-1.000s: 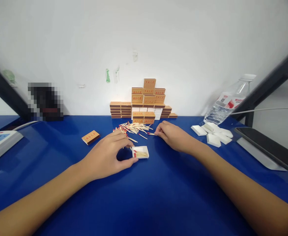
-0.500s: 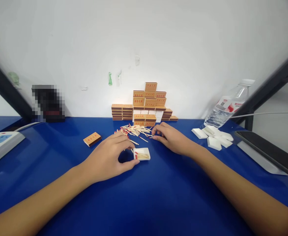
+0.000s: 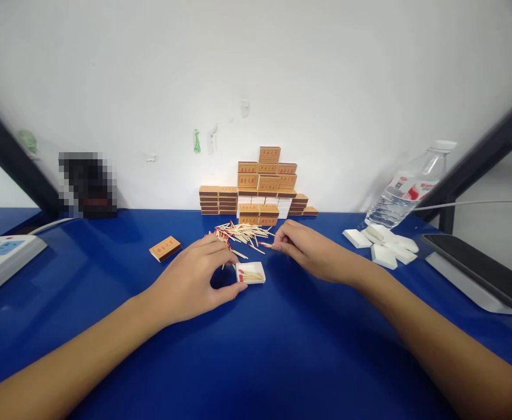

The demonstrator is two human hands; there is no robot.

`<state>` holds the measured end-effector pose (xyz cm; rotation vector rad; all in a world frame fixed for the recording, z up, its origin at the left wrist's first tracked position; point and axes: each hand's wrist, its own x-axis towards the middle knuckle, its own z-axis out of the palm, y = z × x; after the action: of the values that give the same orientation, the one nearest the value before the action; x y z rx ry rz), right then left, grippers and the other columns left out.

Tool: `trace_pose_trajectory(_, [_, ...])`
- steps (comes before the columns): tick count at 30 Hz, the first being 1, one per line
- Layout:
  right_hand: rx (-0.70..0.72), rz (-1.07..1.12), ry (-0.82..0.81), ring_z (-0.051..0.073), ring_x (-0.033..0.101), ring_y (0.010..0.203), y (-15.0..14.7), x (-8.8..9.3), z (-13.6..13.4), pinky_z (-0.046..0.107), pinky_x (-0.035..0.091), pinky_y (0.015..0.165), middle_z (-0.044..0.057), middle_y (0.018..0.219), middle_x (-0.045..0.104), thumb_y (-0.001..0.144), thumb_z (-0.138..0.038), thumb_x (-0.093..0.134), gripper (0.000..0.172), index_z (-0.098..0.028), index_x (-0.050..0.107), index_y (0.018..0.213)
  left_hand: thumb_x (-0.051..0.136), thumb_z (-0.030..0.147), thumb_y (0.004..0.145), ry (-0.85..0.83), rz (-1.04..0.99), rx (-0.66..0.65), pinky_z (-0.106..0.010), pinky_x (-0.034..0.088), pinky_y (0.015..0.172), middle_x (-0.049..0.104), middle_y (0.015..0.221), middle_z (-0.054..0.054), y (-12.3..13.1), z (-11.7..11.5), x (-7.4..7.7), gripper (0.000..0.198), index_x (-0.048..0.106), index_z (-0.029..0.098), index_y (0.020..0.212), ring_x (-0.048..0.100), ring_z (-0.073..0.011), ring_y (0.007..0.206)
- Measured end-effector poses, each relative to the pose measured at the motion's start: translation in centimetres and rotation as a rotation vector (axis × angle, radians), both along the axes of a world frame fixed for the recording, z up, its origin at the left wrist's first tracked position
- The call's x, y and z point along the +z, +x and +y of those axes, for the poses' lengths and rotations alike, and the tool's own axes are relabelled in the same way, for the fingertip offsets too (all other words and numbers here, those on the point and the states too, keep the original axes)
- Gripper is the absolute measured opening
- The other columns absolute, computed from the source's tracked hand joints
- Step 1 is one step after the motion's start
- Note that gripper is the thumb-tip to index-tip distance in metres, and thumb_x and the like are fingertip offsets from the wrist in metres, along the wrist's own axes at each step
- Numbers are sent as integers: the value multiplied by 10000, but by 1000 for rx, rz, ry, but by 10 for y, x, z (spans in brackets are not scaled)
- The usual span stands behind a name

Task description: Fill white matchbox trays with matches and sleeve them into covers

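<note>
A white matchbox tray (image 3: 256,268) rests on the blue tabletop with several red-tipped matches (image 3: 251,276) lying inside it. My left hand (image 3: 197,283) grips the tray's left end between thumb and fingers. To the right, my right hand (image 3: 302,248) pinches a match (image 3: 265,244), its red head pointing left. That hand is at the right edge of a loose pile of matches (image 3: 241,232). Part of the pile is hidden behind my left hand. A closed orange matchbox (image 3: 165,249) lies left of the left hand.
Orange matchboxes (image 3: 248,181) are stacked against the wall behind the pile. On the right are white trays (image 3: 384,255), a leaning water bottle (image 3: 407,186) and a black phone-like slab (image 3: 479,271). A white power strip (image 3: 11,265) stands on the left.
My right hand has closed its fingertips on a match and drawn slightly right. The left hand keeps its hold on the tray, which has barely shifted.
</note>
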<state>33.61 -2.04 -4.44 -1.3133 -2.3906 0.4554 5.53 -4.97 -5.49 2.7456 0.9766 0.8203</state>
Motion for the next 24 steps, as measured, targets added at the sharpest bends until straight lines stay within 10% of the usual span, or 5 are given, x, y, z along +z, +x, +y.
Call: trace_pose_trajectory(24, [163, 94, -46, 156, 590, 829, -36, 0, -34, 301, 446, 747, 23, 936, 637, 1018, -293, 668, 140, -206, 684, 910, 767, 346, 920, -65, 24, -24, -434, 529, 892, 724, 995, -52, 1, -2, 1, 178, 684, 201, 980, 651, -244, 959])
